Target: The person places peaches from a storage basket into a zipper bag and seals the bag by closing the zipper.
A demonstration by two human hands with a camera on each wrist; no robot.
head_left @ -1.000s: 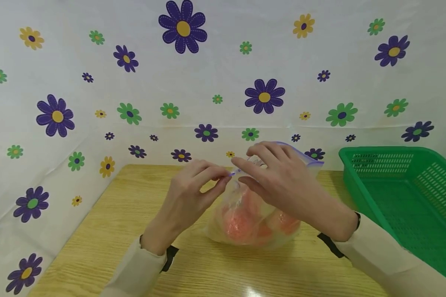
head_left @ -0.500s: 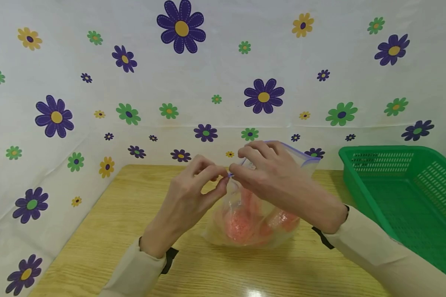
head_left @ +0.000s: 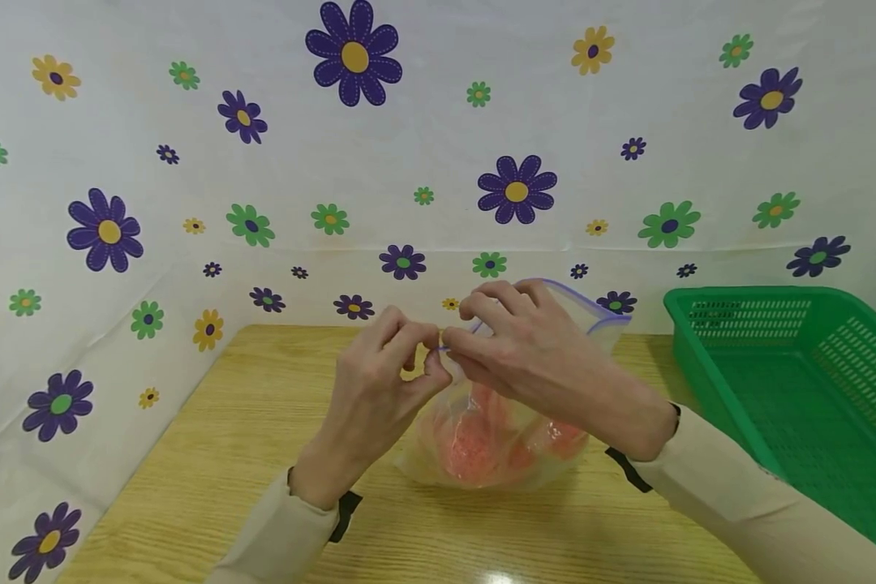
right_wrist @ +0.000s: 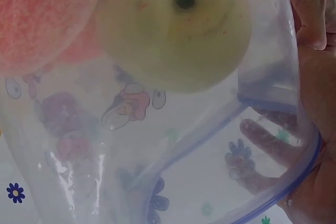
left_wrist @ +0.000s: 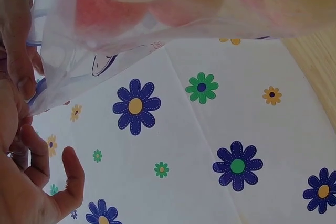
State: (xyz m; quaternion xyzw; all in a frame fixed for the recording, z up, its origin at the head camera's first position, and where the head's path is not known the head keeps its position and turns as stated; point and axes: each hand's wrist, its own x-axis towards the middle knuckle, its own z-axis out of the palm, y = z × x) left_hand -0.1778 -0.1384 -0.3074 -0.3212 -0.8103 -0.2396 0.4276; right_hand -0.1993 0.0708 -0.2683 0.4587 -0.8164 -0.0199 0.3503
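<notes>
A clear zip bag [head_left: 521, 422] with a purple strip [head_left: 580, 296] along its mouth stands on the wooden table. Several round red-and-yellow fruits [head_left: 469, 448] fill its lower part. At the bag's left top corner, my left hand [head_left: 372, 381] pinches the strip between thumb and forefinger. My right hand [head_left: 540, 349] arches over the mouth from the right, its fingertips pinching the strip right beside the left ones. Further right the mouth gapes. In the right wrist view, a pale fruit [right_wrist: 178, 35] with a dark spot shows through the film, and fingers [right_wrist: 270, 140] appear behind it.
A green plastic basket [head_left: 708, 373] with perforated sides stands to the right, near the right forearm. Behind the wooden table [head_left: 255, 405] hangs a white cloth [head_left: 423, 122] printed with purple, green and yellow flowers.
My right hand has moved left and slightly down along the strip, up to the left fingertips. My left hand keeps its pinch at the corner, and the bag has shifted slightly left.
</notes>
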